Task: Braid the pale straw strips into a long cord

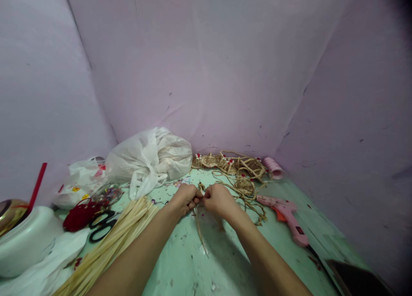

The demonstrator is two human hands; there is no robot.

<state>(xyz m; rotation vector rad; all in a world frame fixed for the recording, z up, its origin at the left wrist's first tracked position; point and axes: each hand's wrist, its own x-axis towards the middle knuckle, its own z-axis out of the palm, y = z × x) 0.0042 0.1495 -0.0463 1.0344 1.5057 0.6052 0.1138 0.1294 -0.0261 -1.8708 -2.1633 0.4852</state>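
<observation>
My left hand [186, 199] and my right hand [220, 199] meet above the middle of the table, fingertips pinched close together. Between them is a thin straw strand [200, 232], its loose end hanging down toward the tabletop. A small knotted tip of straw pokes up behind the fingers; the rest of the piece is hidden by my hands. Just beyond my right hand lie braided straw cords [244, 185] in a coil. Alongside my left forearm stretches a bundle of pale flat straw strips [112, 240].
A pink glue gun [289, 216] with a black cable lies right. Behind are straw pieces with red and white beads [227, 162], a pink thread spool [273, 168] and a white plastic bag [151, 156]. Black-handled scissors [102, 227], red yarn [82, 214] and a white pot [30, 240] stand left.
</observation>
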